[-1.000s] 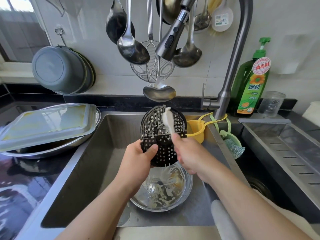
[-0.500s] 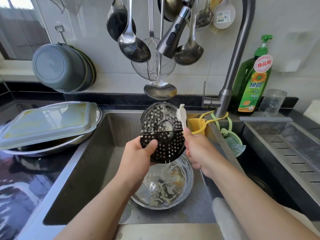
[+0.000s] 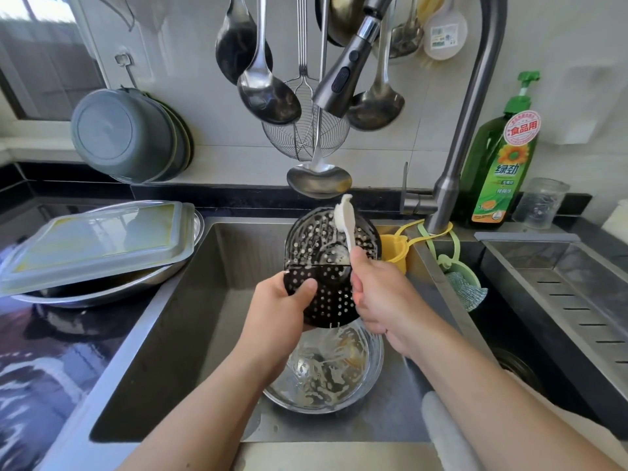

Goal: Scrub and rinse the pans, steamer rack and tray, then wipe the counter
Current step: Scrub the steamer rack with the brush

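Over the sink [image 3: 190, 321], my left hand [image 3: 275, 311] grips the lower left edge of a round perforated steamer rack [image 3: 323, 253], held upright. My right hand [image 3: 377, 294] holds a white brush [image 3: 345, 217] by its handle, its head pressed on the rack's upper right face. Soapy water drips from the rack into a steel bowl [image 3: 326, 372] streaked with foam, lying in the sink below. A rectangular tray [image 3: 98, 246] lies upside down on a steel pan [image 3: 102, 294] on the left counter.
The faucet head [image 3: 343, 79] hangs above the rack among ladles and a wire skimmer [image 3: 306, 134]. Grey basins [image 3: 125, 134] hang on the left wall. Dish soap [image 3: 499, 164] and a glass jar [image 3: 540, 202] stand right of the tap. A drain rack [image 3: 571, 300] fills the right basin.
The brush has moved from the rack's right rim up onto its upper right face, after an earlier pass across the middle. My left hand has kept its grip on the rack.
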`<state>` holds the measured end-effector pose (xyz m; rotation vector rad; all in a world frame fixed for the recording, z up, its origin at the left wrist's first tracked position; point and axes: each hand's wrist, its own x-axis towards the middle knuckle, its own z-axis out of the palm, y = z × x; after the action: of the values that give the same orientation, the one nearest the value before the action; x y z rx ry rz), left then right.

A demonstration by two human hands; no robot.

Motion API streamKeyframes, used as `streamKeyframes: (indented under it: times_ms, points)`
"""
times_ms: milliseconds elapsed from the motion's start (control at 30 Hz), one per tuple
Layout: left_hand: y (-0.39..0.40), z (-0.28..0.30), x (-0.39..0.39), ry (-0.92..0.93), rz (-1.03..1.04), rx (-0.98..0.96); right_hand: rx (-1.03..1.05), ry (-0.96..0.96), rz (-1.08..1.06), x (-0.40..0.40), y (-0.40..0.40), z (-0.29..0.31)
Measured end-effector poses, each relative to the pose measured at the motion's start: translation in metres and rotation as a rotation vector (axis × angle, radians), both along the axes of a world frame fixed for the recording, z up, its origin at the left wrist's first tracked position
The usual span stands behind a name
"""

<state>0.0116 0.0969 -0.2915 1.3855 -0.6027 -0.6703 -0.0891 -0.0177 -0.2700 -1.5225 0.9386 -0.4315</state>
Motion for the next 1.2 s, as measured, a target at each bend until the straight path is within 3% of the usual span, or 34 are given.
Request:
streamKeyframes:
  times_ms: [167,367,533,700,867,1033,1200]
  points:
    - [-0.001,0.001,0.007,0.007,0.086,-0.026,0.165,0.028,-0.066,-0.004,-0.003,-0.002]
    - [-0.001,-0.003,0.003,-0.094,0.046,0.050,0.002,-0.064,-0.048,0.001,0.004,0.003]
    - [-0.001,-0.003,0.009,-0.150,0.085,0.020,0.190,-0.052,-0.128,-0.006,-0.008,0.000]
    - [-0.001,-0.004,0.001,-0.200,0.027,0.053,0.023,-0.063,-0.071,-0.003,-0.005,0.002]
    - [0.000,-0.001,0.008,-0.103,0.113,-0.032,0.160,-0.020,-0.082,-0.004,-0.008,-0.003]
    - [-0.002,-0.004,0.003,-0.132,0.082,-0.044,0.061,-0.048,-0.028,-0.002,0.000,0.000]
    - [-0.001,-0.003,0.011,-0.057,0.183,-0.129,0.194,0.027,-0.032,-0.003,0.002,-0.004]
